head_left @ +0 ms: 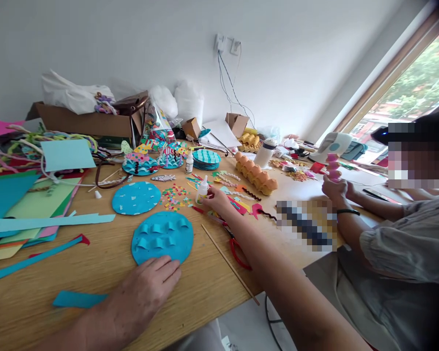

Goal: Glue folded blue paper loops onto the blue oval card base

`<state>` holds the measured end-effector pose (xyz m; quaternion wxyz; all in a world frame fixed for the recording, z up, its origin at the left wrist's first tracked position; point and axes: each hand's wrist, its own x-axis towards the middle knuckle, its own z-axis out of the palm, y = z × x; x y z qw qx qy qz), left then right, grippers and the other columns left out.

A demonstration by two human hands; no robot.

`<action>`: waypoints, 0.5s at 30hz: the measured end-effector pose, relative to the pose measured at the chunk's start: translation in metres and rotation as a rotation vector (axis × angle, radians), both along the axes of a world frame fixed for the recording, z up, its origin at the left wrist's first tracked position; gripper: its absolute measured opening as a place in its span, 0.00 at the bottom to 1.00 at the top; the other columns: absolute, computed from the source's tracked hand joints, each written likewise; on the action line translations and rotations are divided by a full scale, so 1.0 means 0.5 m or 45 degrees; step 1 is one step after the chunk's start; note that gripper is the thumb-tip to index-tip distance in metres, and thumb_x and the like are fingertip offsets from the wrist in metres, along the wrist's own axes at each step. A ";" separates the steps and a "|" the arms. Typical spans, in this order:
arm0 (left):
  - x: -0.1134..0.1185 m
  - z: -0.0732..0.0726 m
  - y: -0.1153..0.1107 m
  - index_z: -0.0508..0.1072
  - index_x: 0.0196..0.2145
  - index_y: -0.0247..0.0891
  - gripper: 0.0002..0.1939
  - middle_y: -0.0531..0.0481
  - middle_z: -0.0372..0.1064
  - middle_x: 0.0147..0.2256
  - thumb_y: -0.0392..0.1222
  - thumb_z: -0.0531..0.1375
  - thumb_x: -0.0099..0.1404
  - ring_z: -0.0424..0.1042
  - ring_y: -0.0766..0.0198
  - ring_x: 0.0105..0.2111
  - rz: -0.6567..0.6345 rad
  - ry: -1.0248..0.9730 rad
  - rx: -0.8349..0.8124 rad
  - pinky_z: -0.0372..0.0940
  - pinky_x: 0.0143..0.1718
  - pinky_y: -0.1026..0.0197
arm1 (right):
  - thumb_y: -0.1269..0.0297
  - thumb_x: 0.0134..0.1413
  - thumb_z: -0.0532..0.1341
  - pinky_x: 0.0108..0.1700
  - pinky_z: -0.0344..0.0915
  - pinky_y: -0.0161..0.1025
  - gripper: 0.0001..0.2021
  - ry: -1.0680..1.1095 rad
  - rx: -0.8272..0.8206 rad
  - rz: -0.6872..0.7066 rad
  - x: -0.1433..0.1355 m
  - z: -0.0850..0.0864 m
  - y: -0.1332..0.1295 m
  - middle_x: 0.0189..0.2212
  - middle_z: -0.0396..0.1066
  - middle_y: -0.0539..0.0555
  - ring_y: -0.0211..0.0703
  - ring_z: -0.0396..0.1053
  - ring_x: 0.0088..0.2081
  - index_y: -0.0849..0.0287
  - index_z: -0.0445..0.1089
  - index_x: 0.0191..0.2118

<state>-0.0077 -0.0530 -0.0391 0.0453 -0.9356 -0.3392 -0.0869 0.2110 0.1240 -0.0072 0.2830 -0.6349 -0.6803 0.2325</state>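
we can read no writing on anything here. our right hand (pixel 215 197) has its fingers pinching a small white glue bottle (pixel 202 189), upright at the middle of the counter (pixel 102 263). our left hand (pixel 146 287) lies flat, fingers spread, touching the near edge of a blue paper disc (pixel 162 237) with raised folded tabs. a co-worker's hand (pixel 333 187) works far right.

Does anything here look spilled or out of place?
Yes: small colored paper bits lie scattered loose on the table, between the flat blue disc and the glue bottle that the right hand grips.
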 end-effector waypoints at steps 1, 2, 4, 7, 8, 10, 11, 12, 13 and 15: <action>0.000 0.002 -0.001 0.70 0.47 0.38 0.21 0.47 0.71 0.48 0.26 0.48 0.60 0.67 0.56 0.47 0.003 0.007 -0.004 0.64 0.48 0.55 | 0.66 0.40 0.66 0.32 0.58 0.34 0.12 0.002 -0.001 0.003 -0.001 -0.001 0.001 0.29 0.70 0.49 0.38 0.65 0.31 0.60 0.70 0.36; 0.000 0.004 -0.001 0.70 0.47 0.38 0.21 0.47 0.70 0.48 0.26 0.48 0.60 0.67 0.56 0.47 -0.001 0.014 -0.009 0.65 0.48 0.54 | 0.66 0.40 0.66 0.32 0.57 0.33 0.11 0.001 -0.002 0.008 -0.001 -0.002 0.003 0.28 0.70 0.48 0.37 0.65 0.30 0.60 0.70 0.34; 0.000 0.006 -0.003 0.69 0.48 0.37 0.21 0.47 0.70 0.49 0.26 0.48 0.60 0.67 0.55 0.47 0.000 0.024 -0.018 0.65 0.48 0.54 | 0.66 0.40 0.65 0.31 0.55 0.33 0.10 -0.003 0.000 0.018 -0.003 0.000 0.005 0.25 0.68 0.47 0.36 0.63 0.28 0.60 0.70 0.32; -0.002 0.005 -0.004 0.69 0.48 0.37 0.21 0.47 0.70 0.49 0.26 0.48 0.60 0.67 0.55 0.47 -0.003 0.008 -0.006 0.65 0.47 0.53 | 0.64 0.40 0.64 0.30 0.54 0.33 0.09 -0.010 0.032 0.001 -0.004 0.016 0.001 0.24 0.65 0.47 0.36 0.61 0.27 0.60 0.68 0.31; -0.002 0.003 -0.003 0.69 0.48 0.37 0.21 0.47 0.70 0.48 0.26 0.48 0.60 0.67 0.55 0.47 -0.007 -0.008 0.007 0.65 0.47 0.53 | 0.64 0.40 0.63 0.30 0.53 0.33 0.10 -0.011 0.054 -0.016 -0.004 0.028 -0.005 0.24 0.65 0.47 0.36 0.60 0.27 0.60 0.67 0.31; -0.003 -0.002 -0.001 0.69 0.47 0.36 0.20 0.47 0.70 0.48 0.27 0.49 0.60 0.67 0.55 0.46 -0.023 -0.056 0.042 0.65 0.46 0.54 | 0.62 0.40 0.63 0.30 0.53 0.34 0.11 -0.005 0.106 -0.047 0.000 0.057 -0.030 0.25 0.64 0.47 0.36 0.59 0.28 0.60 0.65 0.32; -0.004 -0.005 0.001 0.70 0.46 0.36 0.19 0.47 0.71 0.47 0.28 0.50 0.60 0.68 0.56 0.45 -0.037 -0.073 0.058 0.65 0.46 0.54 | 0.62 0.40 0.63 0.30 0.53 0.34 0.12 0.008 0.125 -0.047 0.002 0.074 -0.049 0.26 0.64 0.47 0.36 0.59 0.28 0.60 0.65 0.32; -0.004 -0.008 0.002 0.70 0.46 0.36 0.18 0.47 0.71 0.47 0.28 0.50 0.60 0.68 0.56 0.45 -0.045 -0.089 0.074 0.64 0.46 0.55 | 0.61 0.39 0.63 0.30 0.54 0.34 0.12 0.036 0.140 -0.032 0.005 0.090 -0.074 0.25 0.64 0.46 0.36 0.59 0.28 0.59 0.64 0.32; -0.004 -0.011 0.003 0.70 0.46 0.36 0.17 0.47 0.71 0.46 0.29 0.51 0.61 0.68 0.56 0.45 -0.050 -0.100 0.089 0.64 0.45 0.55 | 0.61 0.38 0.64 0.29 0.54 0.34 0.13 0.155 0.152 0.022 0.007 0.105 -0.102 0.25 0.64 0.46 0.36 0.59 0.27 0.59 0.64 0.33; -0.004 -0.016 0.005 0.69 0.46 0.37 0.17 0.47 0.71 0.46 0.30 0.50 0.62 0.68 0.57 0.45 -0.049 -0.106 0.103 0.63 0.46 0.56 | 0.60 0.41 0.63 0.29 0.55 0.33 0.12 0.426 0.126 0.131 0.009 0.126 -0.167 0.25 0.64 0.46 0.36 0.60 0.27 0.58 0.64 0.33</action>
